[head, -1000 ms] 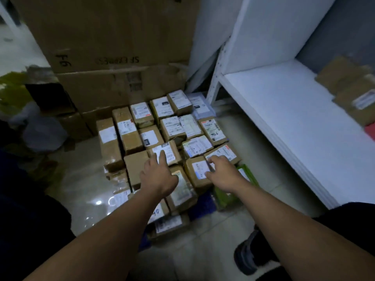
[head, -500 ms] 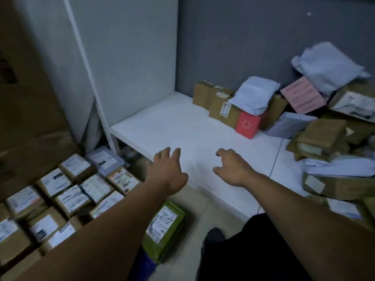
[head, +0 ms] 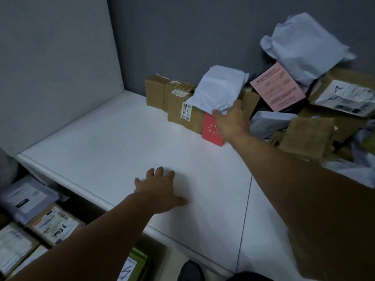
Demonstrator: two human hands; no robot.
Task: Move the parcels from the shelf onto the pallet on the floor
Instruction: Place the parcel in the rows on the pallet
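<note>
Below the shelf's front-left corner lie labelled parcels packed side by side: a grey mailer bag (head: 26, 197), a cardboard box marked 7936 (head: 54, 224) and, further along the front edge, a green box (head: 140, 262). What they rest on is hidden.

The white shelf (head: 97, 138) is bare across its left half. The left hand (head: 160, 187) is palm down over the shelf near the front edge, fingers spread and straight, holding nothing.

At the back edge stand 2 brown cardboard boxes (head: 174, 100) touching each other. A white poly mailer (head: 219, 88) lies tilted on top of the right one, and a red box (head: 212, 130) stands upright against its front. The right hand (head: 233, 120) is stretched out to the mailer's lower edge, thumb touching it; its fingers run behind the mailer, so I cannot tell whether it grips.

The shelf's right end holds a loose heap: a pink-labelled parcel (head: 278, 88), a large white mailer (head: 304, 43) on top, a labelled carton (head: 345, 92) and a brown paper parcel (head: 308, 134).
</note>
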